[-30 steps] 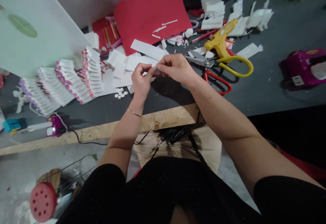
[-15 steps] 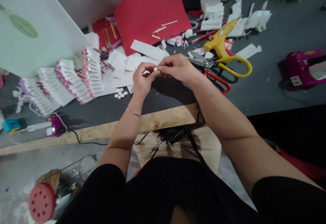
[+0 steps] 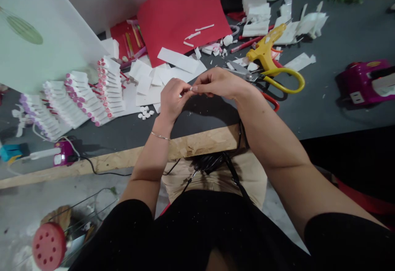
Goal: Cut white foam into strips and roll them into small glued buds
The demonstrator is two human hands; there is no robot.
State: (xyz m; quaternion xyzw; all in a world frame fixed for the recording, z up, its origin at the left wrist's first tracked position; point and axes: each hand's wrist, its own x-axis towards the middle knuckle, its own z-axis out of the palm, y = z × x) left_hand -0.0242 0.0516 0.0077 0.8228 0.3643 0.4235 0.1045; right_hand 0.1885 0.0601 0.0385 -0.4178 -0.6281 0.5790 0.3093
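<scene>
My left hand (image 3: 173, 98) and my right hand (image 3: 217, 82) meet over the dark tabletop, fingertips touching. Both pinch a tiny white piece (image 3: 191, 89) between them; most of it is hidden by the fingers. Left of my left wrist lies a small heap of white rolled pieces (image 3: 146, 112), much like the one I hold. Behind my hands white paper strips (image 3: 177, 60) lie scattered and overlapping. Scissors with a yellow and a red handle (image 3: 285, 80) rest just right of my right hand, their blades pointing toward it.
Rows of white pieces with pink and purple tips (image 3: 109, 88) stand at the left. A red sheet (image 3: 185, 16) lies at the back. A yellow glue gun (image 3: 265, 53) sits beyond the scissors, a purple device (image 3: 368, 82) far right. The table's wooden edge (image 3: 203, 142) runs before me.
The white piece between my fingertips shows less than before. My right wrist has bent and risen slightly, and my hands have come down a little toward me.
</scene>
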